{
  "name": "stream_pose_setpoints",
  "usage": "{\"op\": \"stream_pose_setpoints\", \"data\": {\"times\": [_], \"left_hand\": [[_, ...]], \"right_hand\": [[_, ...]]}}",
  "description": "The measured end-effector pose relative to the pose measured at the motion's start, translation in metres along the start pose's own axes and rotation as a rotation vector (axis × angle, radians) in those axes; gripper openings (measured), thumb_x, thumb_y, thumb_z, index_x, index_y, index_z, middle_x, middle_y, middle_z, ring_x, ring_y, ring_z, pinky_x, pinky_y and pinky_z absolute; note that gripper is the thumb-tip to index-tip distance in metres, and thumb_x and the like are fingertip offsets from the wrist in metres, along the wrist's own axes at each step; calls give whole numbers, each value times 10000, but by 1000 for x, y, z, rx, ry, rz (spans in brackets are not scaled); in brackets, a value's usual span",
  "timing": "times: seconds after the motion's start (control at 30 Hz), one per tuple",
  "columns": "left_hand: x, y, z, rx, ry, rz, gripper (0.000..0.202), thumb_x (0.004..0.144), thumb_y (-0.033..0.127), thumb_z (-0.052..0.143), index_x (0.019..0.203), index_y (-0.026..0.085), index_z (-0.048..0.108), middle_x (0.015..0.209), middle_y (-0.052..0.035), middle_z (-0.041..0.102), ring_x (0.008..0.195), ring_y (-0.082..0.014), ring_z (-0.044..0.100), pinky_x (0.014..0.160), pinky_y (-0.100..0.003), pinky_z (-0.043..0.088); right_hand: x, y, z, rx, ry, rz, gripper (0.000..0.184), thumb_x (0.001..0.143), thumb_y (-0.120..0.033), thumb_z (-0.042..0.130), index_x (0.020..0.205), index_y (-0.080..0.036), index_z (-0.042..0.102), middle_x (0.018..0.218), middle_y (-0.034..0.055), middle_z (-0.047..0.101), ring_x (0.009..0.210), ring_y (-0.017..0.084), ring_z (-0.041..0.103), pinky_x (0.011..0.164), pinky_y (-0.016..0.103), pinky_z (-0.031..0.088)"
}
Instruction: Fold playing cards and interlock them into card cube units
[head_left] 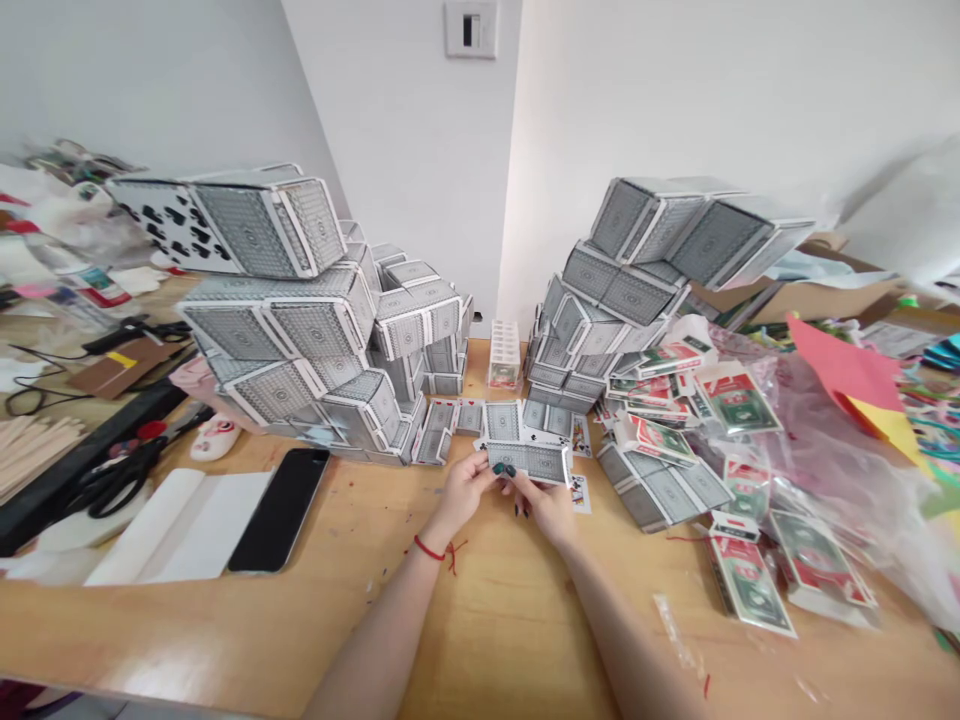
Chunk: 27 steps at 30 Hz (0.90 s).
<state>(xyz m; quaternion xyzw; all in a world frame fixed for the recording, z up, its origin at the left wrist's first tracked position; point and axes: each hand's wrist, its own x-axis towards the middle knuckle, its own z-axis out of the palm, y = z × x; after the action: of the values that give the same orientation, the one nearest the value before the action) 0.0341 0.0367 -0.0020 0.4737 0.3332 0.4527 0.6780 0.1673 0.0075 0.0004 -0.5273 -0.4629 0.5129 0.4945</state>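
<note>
Several things along the table [420,640], left to right: black scissors [112,480] and a black smartphone [279,510] at lower left; a tall pile of grey-backed card blocks [285,320] at upper left; left hand [465,490] with a red string bracelet [431,548] and right hand [546,508], both gripping one grey-backed playing card [529,462] at lower centre; a second pile of card blocks [607,300] at centre right; dollar-printed card packs [739,398] on pink plastic sheeting [825,440] at right.
</note>
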Motion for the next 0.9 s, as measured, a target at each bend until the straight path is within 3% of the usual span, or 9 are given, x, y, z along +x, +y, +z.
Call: {"op": "stream_pose_setpoints", "data": {"times": [0.13, 0.23, 0.4, 0.63, 0.9], "left_hand": [[-6, 3, 6, 125, 130, 85, 159, 723, 291, 577, 807, 161, 613, 730, -38, 588, 694, -159, 526, 623, -247, 418], [-11, 5, 11, 218, 122, 130, 217, 698, 296, 606, 871, 166, 595, 759, -42, 583, 703, -161, 521, 626, -241, 414], [-12, 6, 15, 333, 85, 113, 195, 718, 342, 578, 719, 148, 560, 629, -9, 535, 579, -122, 470, 532, -213, 372], [-13, -2, 18, 323, 103, 64, 242, 771, 366, 498, 635, 166, 491, 517, 36, 449, 467, -85, 361, 458, -201, 287], [-13, -8, 17, 488, 207, 211, 223, 788, 322, 484, 607, 191, 476, 509, 22, 451, 487, -114, 390, 486, -232, 271]], "right_hand": [[-2, 2, 2, 53, 18, 36, 360, 689, -483, 581, 543, -155, 562, 411, -12, 491, 335, 81, 376, 341, 216, 294], [-3, 0, 2, 81, 39, 41, 377, 670, -456, 607, 456, -167, 490, 379, -28, 430, 344, 81, 356, 347, 219, 271], [-4, -3, 2, 177, 41, 70, 360, 689, -437, 582, 470, -159, 516, 377, -36, 420, 333, 69, 324, 345, 218, 214], [-1, 7, 1, 270, 3, 82, 343, 685, -466, 568, 531, -160, 569, 411, -24, 465, 361, 86, 362, 362, 227, 261], [-3, 1, 2, 144, 31, 80, 355, 695, -453, 569, 491, -163, 557, 392, -30, 442, 356, 82, 342, 368, 230, 239]]}}
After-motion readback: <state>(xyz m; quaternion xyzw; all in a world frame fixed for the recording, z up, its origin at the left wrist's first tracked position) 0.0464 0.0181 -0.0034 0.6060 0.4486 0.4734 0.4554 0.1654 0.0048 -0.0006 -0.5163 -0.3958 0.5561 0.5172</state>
